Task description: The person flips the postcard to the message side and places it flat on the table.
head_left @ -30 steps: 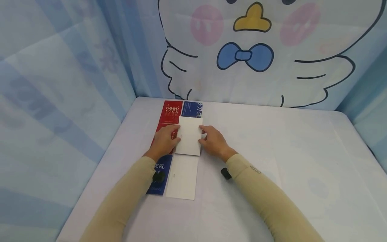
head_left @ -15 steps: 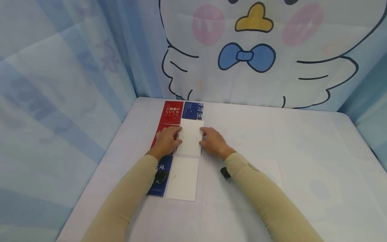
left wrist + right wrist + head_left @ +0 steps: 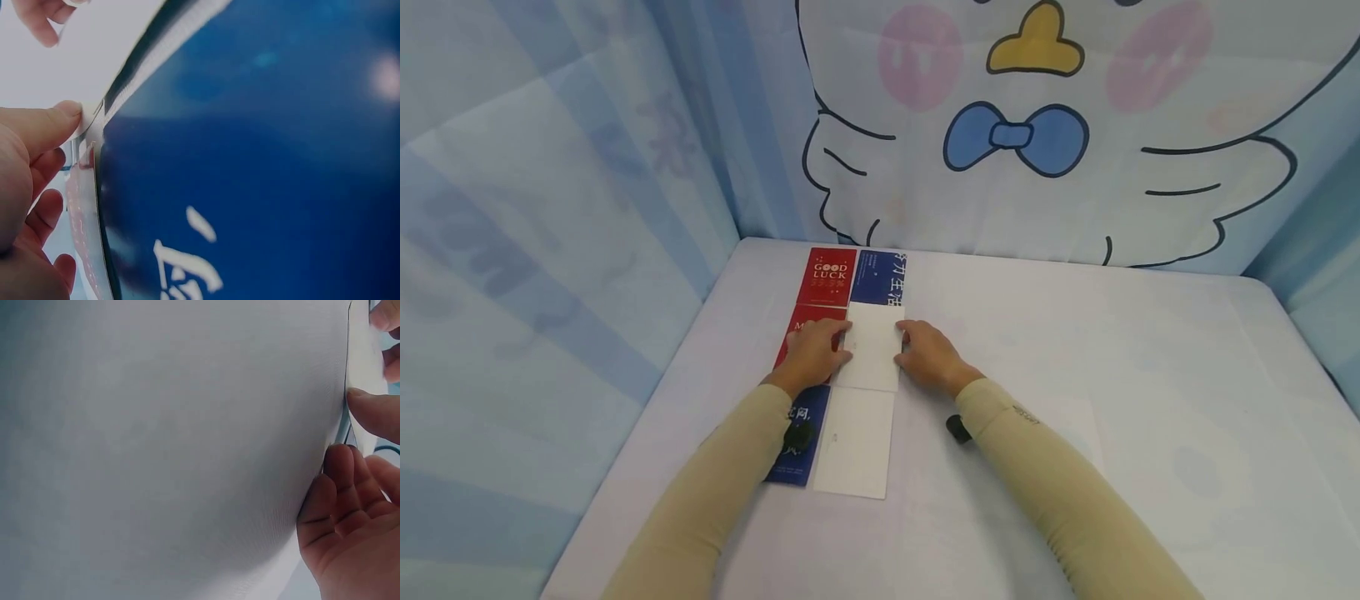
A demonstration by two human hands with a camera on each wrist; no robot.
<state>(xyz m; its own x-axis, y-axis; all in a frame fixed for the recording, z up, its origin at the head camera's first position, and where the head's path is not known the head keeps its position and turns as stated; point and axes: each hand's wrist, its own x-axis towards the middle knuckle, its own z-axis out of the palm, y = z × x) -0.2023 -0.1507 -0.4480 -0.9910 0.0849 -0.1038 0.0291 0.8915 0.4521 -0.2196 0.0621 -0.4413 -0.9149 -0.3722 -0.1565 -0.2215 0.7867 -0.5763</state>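
The upper white card (image 3: 874, 346) lay between the two hands, nearer the table (image 3: 1112, 433)'s far left corner than its far right one. The left hand (image 3: 811, 354) held its left edge with bent thumb and finger; the right hand (image 3: 931, 357) held its right edge likewise, so both grips were clamped on the card from opposite sides, leaving its middle uncovered. A blue card (image 3: 877, 277) met its far edge, toward the table's far edge; a lower white card (image 3: 853, 442) adjoined its near edge.
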